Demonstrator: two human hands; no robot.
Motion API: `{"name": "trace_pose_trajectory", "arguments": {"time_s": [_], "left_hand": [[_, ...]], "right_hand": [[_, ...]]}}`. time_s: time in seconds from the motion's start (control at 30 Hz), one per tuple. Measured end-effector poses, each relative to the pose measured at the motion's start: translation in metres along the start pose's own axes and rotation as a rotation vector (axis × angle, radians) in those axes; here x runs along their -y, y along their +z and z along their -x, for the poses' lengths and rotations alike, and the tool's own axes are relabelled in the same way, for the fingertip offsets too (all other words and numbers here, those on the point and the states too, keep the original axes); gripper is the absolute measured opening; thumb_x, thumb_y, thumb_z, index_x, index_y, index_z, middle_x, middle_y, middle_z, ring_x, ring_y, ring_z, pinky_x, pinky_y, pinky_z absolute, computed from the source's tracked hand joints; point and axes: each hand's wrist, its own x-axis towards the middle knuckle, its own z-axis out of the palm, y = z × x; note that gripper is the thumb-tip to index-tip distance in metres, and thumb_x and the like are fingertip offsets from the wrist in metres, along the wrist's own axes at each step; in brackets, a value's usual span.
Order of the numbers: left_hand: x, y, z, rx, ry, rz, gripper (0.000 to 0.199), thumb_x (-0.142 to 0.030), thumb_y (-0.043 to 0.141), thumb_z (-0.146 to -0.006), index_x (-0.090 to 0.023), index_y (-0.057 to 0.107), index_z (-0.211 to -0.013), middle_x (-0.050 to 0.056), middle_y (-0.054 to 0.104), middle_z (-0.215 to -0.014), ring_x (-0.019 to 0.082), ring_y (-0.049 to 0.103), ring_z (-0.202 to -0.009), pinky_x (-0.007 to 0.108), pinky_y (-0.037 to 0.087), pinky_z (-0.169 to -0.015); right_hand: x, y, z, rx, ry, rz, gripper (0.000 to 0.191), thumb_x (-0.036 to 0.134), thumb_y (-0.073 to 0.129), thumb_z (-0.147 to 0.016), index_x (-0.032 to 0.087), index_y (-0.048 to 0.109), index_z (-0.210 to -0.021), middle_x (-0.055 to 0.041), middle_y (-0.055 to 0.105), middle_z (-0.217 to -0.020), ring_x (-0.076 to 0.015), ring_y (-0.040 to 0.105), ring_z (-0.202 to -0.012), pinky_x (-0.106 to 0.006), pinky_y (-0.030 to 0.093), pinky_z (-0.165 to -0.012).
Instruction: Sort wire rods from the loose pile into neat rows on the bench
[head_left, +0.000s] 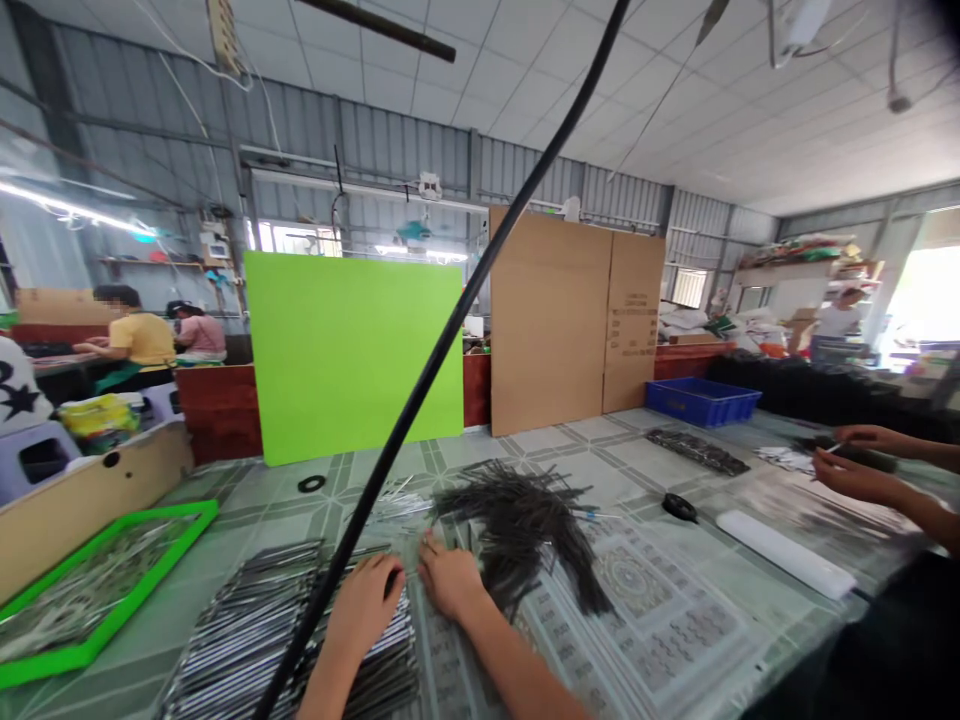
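Note:
My left hand [364, 605] is closed with curled fingers over the right side of a wide stack of thin, shiny dark strips [247, 625]. A dark spot shows by its thumb, but I cannot make out what it is. Just to the right, my right hand [450, 578] has its fingers bent down and drawn together close to the tabletop; whatever they grip is hidden and blurred. Beside it lies a loose heap of thin dark grey strips [517, 520]. Beyond both hands sits a small scatter of thin pale pieces [397, 502].
A black cable [450, 335] slants across the view. Left stands a green-rimmed tray [154, 575]; behind are a green board [360, 360] and cardboard panel [551, 320]. Rightward are tape rolls [679, 507], a white bar [784, 553], a blue crate [701, 402] and a co-worker's hands [862, 465].

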Motion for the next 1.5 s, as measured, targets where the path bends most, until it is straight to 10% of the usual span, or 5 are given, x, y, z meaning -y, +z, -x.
{"name": "trace_pose_trajectory", "arguments": {"time_s": [0.37, 0.83, 1.03, 1.27, 1.5], "left_hand": [[-0.006, -0.005, 0.001, -0.016, -0.009, 0.075, 0.018, -0.017, 0.042, -0.083, -0.019, 0.06, -0.081, 0.004, 0.063, -0.086, 0.019, 0.057, -0.086, 0.03, 0.041, -0.08], [-0.012, -0.011, 0.001, -0.013, -0.007, 0.092, 0.018, -0.016, 0.043, -0.082, -0.019, 0.06, -0.079, 0.004, 0.062, -0.084, 0.019, 0.056, -0.085, 0.031, 0.042, -0.079], [-0.011, -0.012, 0.002, -0.046, 0.028, 0.117, 0.018, -0.018, 0.043, -0.081, -0.018, 0.06, -0.076, 0.006, 0.062, -0.081, 0.02, 0.058, -0.082, 0.033, 0.045, -0.077], [-0.016, -0.003, -0.001, -0.339, -0.025, 0.436, 0.03, -0.04, 0.044, -0.084, -0.019, 0.06, -0.097, 0.008, 0.065, -0.096, 0.023, 0.059, -0.094, 0.04, 0.045, -0.086], [-0.034, 0.012, -0.005, -0.409, -0.177, 0.905, 0.045, -0.052, 0.033, -0.086, -0.017, 0.053, -0.105, 0.009, 0.065, -0.094, 0.02, 0.063, -0.088, 0.037, 0.05, -0.081]], "right_hand": [[0.004, -0.006, 0.002, -0.036, 0.137, -0.03, 0.021, 0.032, 0.048, -0.084, 0.017, 0.061, -0.093, -0.0104, 0.066, -0.097, -0.0236, 0.065, -0.086, -0.032, 0.048, -0.07], [0.004, -0.016, 0.006, 0.044, 0.381, -0.088, 0.037, 0.002, 0.032, -0.083, 0.017, 0.05, -0.112, -0.0139, 0.065, -0.101, -0.0215, 0.065, -0.089, -0.03, 0.047, -0.07], [-0.016, -0.014, 0.005, -0.109, 0.508, -0.434, 0.045, 0.01, 0.044, -0.08, 0.012, 0.036, -0.124, -0.0133, 0.065, -0.092, -0.021, 0.064, -0.087, -0.03, 0.045, -0.075], [-0.001, -0.002, -0.004, -0.391, 0.228, -1.125, 0.034, 0.019, 0.052, -0.075, 0.015, 0.04, -0.107, -0.0036, 0.06, -0.078, -0.0161, 0.06, -0.073, -0.027, 0.047, -0.063], [0.034, -0.01, 0.01, -0.384, -0.015, -1.185, 0.026, 0.025, 0.05, -0.079, 0.02, 0.041, -0.103, -0.0039, 0.06, -0.082, -0.0144, 0.058, -0.068, -0.025, 0.043, -0.056]]}}
